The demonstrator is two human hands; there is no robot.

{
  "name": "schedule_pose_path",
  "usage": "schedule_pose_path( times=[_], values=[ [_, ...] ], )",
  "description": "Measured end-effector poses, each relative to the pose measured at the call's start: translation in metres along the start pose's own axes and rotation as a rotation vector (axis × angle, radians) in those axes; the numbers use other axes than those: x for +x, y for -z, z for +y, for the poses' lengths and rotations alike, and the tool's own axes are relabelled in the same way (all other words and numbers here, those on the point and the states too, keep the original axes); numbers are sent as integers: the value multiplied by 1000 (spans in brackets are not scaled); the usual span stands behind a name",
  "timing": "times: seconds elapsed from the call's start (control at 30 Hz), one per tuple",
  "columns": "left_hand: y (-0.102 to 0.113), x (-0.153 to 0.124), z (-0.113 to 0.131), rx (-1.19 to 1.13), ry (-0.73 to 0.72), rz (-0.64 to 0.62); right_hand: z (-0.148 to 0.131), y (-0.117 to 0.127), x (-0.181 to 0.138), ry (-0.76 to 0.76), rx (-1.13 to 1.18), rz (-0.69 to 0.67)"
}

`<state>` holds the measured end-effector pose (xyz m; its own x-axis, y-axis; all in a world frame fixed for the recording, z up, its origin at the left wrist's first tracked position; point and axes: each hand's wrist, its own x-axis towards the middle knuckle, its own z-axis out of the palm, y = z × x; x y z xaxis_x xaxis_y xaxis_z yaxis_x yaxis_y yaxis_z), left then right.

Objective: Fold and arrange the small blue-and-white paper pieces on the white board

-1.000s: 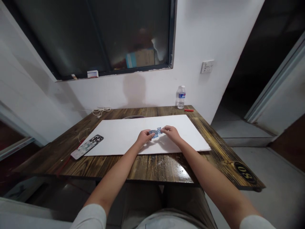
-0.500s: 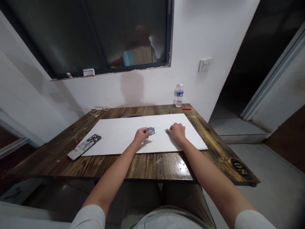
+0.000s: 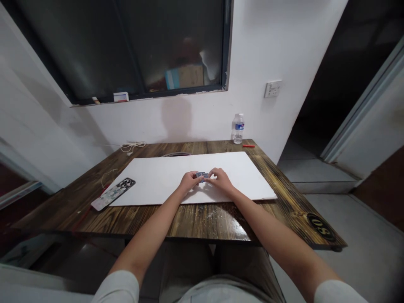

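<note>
Over the white board (image 3: 158,179), my left hand (image 3: 188,181) is closed on a small flat blue patterned piece (image 3: 202,175), pinching it at its left side. My right hand (image 3: 221,180) meets it from the right, thumb and fingertips closed at the piece's right edge. The hands nearly touch, and the fingers cover part of the blue item. Whether the right fingers hold a separate smaller blue piece against it is too small to make out.
The board lies on a dark wooden table (image 3: 202,219). A phone (image 3: 113,194) overlaps the board's left edge. Toward the wall are a white cable (image 3: 132,146), a plastic bottle (image 3: 239,129) and a red pen-like stick (image 3: 248,146). A round 08 plate (image 3: 321,227) marks the right corner.
My right hand has moved left from the board's right half, bringing its small blue piece to the one in my left hand. My left hand has stayed nearly in place.
</note>
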<state>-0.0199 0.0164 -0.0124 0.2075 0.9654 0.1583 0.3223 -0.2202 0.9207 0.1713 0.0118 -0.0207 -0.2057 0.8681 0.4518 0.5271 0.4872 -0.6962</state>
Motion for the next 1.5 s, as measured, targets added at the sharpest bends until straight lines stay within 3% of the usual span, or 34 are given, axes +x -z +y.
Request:
schedule_pose_path(
  times=[0.2,0.37,0.43,0.53,0.6,0.7,0.8,0.93,1.13,1.27,1.5],
  values=[
    [0,-1,4,2,-12,-42,5,1,4,-130,233,0],
    [2,3,2,-47,-33,-40,20,14,11,-238,264,82],
    [2,5,0,-54,-30,-16,26,25,13,-300,148,106],
    [0,6,-3,-61,0,15,31,39,14,-315,-218,143],
    [0,6,-3,-61,12,19,33,44,12,-318,-404,104],
    [1,5,-4,-46,13,14,34,44,7,-326,-527,3],
    [1,6,-6,-33,6,16,33,40,3,-310,-581,27],
    [1,6,-7,-23,9,19,24,32,4,-247,-427,132],
    [-1,1,-2,-4,19,-33,5,0,3,49,-20,5],
    [-2,-1,1,-15,37,-89,4,-9,2,-25,124,-3],
    [-3,-1,2,-77,7,-130,3,0,3,-159,331,-31]
  ],
)
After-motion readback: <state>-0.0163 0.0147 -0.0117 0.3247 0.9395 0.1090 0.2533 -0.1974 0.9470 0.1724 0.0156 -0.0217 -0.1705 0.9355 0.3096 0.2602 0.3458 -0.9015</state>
